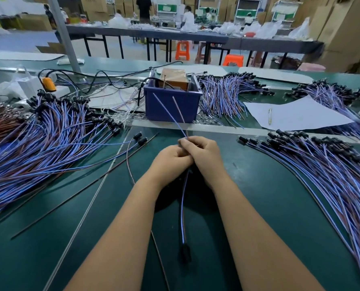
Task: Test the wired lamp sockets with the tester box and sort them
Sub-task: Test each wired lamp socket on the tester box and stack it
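I see a matt dark-green table mat [259,185], smooth. The blue plastic bin [170,106] has a dull sheen. Blue and brown plastic-sheathed wires [49,148] look glossy, ending in black plastic sockets [141,140]. A white paper sheet [296,114] lies matt, slightly creased.
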Demonstrator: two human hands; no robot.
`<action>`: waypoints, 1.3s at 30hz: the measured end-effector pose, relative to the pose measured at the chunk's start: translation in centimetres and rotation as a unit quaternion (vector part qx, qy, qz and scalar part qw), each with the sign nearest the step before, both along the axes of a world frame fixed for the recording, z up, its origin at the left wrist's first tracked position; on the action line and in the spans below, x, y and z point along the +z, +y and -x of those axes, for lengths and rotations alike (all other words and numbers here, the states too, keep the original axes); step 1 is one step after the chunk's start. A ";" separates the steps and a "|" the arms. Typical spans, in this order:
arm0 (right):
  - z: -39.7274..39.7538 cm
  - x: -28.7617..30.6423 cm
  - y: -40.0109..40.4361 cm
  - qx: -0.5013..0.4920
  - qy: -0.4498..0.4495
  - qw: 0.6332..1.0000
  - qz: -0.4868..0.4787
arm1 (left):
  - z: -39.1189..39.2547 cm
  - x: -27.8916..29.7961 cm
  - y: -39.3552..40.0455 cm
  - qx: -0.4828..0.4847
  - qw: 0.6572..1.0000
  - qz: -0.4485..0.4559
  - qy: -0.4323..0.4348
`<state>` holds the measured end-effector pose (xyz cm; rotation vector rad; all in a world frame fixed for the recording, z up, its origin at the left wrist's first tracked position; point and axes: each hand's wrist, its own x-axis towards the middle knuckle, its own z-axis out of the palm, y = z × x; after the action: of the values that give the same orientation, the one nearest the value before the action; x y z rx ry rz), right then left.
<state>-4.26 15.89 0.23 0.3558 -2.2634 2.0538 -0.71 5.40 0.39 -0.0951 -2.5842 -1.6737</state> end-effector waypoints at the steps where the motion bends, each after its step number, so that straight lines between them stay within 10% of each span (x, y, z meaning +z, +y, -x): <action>1: -0.1 0.0 0.2 0.003 -0.006 1.000 0.005 | 0.0 0.0 0.1 -0.011 0.999 0.044 -0.001; 28: 0.7 -0.6 -0.2 -0.072 0.011 0.994 -0.075 | 1.8 -0.4 -0.9 0.165 0.967 -0.195 0.017; 39: 1.5 0.1 -0.4 -0.148 0.040 0.987 -0.038 | 2.5 -0.4 -1.7 0.281 0.941 -0.104 0.158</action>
<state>-5.75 15.46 0.35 0.0960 -2.1969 1.7800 -3.18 3.67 -0.06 0.3258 -1.9384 -1.5402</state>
